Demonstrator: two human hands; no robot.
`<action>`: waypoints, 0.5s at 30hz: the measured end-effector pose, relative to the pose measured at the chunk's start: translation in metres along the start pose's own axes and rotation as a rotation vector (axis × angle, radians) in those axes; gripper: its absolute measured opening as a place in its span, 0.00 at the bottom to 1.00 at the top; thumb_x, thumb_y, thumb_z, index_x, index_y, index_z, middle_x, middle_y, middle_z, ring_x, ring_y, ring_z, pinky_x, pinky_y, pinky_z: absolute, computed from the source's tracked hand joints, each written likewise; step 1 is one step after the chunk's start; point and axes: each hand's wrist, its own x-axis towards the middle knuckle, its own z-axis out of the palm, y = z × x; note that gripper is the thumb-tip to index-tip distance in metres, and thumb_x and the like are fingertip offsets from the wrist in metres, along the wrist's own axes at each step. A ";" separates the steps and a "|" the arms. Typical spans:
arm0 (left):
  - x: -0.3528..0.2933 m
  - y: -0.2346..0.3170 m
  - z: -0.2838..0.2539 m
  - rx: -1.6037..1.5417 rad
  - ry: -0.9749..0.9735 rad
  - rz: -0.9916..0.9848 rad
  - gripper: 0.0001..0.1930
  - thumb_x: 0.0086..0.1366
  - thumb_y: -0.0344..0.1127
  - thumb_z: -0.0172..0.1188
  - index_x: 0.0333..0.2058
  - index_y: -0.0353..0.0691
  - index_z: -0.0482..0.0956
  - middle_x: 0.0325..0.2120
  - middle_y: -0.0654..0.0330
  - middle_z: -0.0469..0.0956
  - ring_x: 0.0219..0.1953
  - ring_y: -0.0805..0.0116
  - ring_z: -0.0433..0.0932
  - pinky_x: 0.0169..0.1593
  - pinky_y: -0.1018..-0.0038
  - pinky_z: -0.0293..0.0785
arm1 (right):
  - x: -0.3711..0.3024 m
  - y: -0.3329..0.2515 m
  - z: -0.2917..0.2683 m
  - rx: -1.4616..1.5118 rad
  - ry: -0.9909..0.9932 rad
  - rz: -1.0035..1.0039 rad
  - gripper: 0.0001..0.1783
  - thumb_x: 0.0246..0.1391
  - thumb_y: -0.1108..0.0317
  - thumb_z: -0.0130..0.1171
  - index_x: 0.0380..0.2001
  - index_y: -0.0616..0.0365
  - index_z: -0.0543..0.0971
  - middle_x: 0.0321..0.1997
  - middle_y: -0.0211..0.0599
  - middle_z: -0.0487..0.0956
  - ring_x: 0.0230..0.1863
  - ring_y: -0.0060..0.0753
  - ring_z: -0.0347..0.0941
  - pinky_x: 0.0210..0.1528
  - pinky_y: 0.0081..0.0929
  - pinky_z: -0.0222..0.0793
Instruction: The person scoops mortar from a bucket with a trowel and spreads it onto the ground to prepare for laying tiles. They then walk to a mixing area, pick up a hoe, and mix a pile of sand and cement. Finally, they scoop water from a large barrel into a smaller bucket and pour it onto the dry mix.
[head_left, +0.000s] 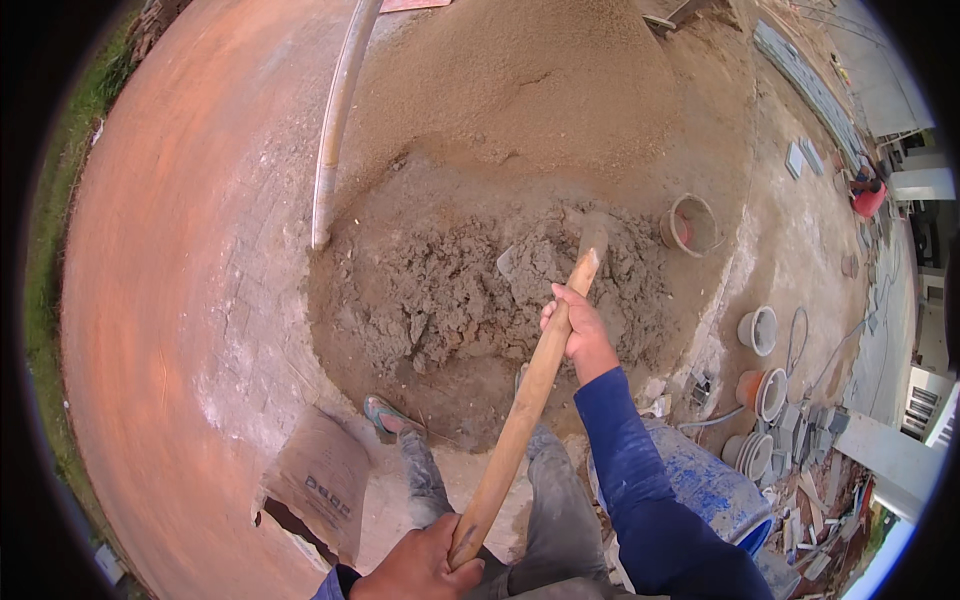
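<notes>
Head view, and the long wooden handle (pixel 525 400) slants across, its far end at the right part of the wet mortar heap (pixel 430 290), the tool's head mostly buried from sight. Watch the near edge: a hard pull with a slip could bring that head toward the sandalled foot (pixel 383 413), and a wide swing could clip the bucket (pixel 671 232) at the heap's right edge. Left hand (pixel 420 562) low, fingers wrapped round the butt; right hand (pixel 578 325) well up, arm stretched forward, fingers clenched on the handle.
</notes>
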 end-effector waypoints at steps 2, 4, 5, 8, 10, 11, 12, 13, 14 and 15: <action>0.028 -0.075 0.008 0.008 -0.130 0.046 0.24 0.53 0.42 0.62 0.45 0.35 0.69 0.19 0.55 0.73 0.20 0.61 0.75 0.28 0.67 0.71 | -0.015 0.009 -0.039 0.009 0.097 -0.084 0.11 0.51 0.70 0.62 0.30 0.53 0.68 0.20 0.31 0.68 0.19 0.28 0.67 0.22 0.27 0.70; 0.067 -0.158 0.036 0.075 -0.025 0.150 0.21 0.53 0.40 0.61 0.42 0.36 0.68 0.20 0.48 0.75 0.24 0.46 0.78 0.29 0.59 0.73 | -0.021 0.030 -0.064 0.007 0.176 -0.129 0.11 0.51 0.70 0.62 0.30 0.52 0.68 0.21 0.30 0.68 0.20 0.28 0.67 0.24 0.29 0.69; 0.098 -0.207 0.053 0.158 0.028 0.142 0.21 0.53 0.40 0.61 0.42 0.36 0.68 0.21 0.47 0.76 0.24 0.45 0.77 0.30 0.57 0.73 | -0.005 0.038 -0.079 -0.005 0.174 -0.104 0.11 0.50 0.70 0.62 0.30 0.52 0.68 0.21 0.30 0.68 0.22 0.29 0.67 0.26 0.31 0.69; 0.226 -0.315 0.083 0.408 0.187 0.027 0.15 0.52 0.37 0.60 0.39 0.42 0.69 0.21 0.45 0.76 0.27 0.42 0.77 0.31 0.53 0.73 | 0.040 0.082 -0.144 -0.047 0.215 -0.040 0.12 0.49 0.71 0.62 0.30 0.51 0.68 0.22 0.30 0.68 0.25 0.30 0.68 0.32 0.35 0.70; 0.287 -0.347 0.092 0.422 0.301 0.047 0.11 0.53 0.35 0.59 0.35 0.42 0.72 0.22 0.46 0.77 0.29 0.43 0.77 0.31 0.52 0.72 | 0.072 0.071 -0.144 -0.081 0.181 -0.114 0.12 0.49 0.72 0.62 0.30 0.50 0.67 0.23 0.29 0.68 0.27 0.30 0.68 0.36 0.37 0.70; 0.313 -0.344 0.094 0.392 0.383 0.018 0.10 0.52 0.35 0.60 0.33 0.42 0.73 0.23 0.47 0.77 0.29 0.44 0.77 0.32 0.52 0.73 | 0.081 0.067 -0.145 -0.086 0.114 -0.153 0.11 0.49 0.72 0.61 0.31 0.50 0.68 0.23 0.29 0.69 0.27 0.30 0.68 0.36 0.36 0.70; 0.321 -0.340 0.093 0.374 0.444 -0.028 0.09 0.52 0.35 0.61 0.31 0.41 0.74 0.24 0.48 0.78 0.30 0.45 0.78 0.33 0.53 0.73 | 0.074 0.061 -0.140 -0.078 0.067 -0.178 0.11 0.50 0.73 0.60 0.31 0.50 0.68 0.23 0.29 0.69 0.26 0.29 0.69 0.37 0.35 0.69; 0.318 -0.334 0.104 0.349 0.418 -0.043 0.08 0.52 0.36 0.61 0.30 0.42 0.74 0.24 0.48 0.78 0.30 0.45 0.78 0.34 0.53 0.73 | 0.056 0.057 -0.137 -0.073 0.013 -0.200 0.10 0.50 0.73 0.60 0.32 0.51 0.68 0.24 0.29 0.69 0.26 0.29 0.69 0.37 0.35 0.69; 0.322 -0.328 0.100 0.320 0.464 -0.051 0.08 0.52 0.37 0.61 0.29 0.42 0.75 0.24 0.49 0.78 0.30 0.45 0.78 0.34 0.53 0.73 | 0.045 0.054 -0.127 -0.072 0.019 -0.229 0.10 0.51 0.74 0.58 0.32 0.50 0.67 0.24 0.28 0.69 0.26 0.28 0.68 0.38 0.35 0.69; 0.312 -0.325 0.099 0.295 0.431 -0.023 0.08 0.52 0.37 0.61 0.29 0.42 0.75 0.24 0.49 0.78 0.30 0.45 0.78 0.34 0.54 0.73 | 0.033 0.051 -0.122 -0.067 0.014 -0.257 0.10 0.52 0.74 0.57 0.32 0.49 0.67 0.24 0.26 0.68 0.26 0.27 0.67 0.39 0.36 0.68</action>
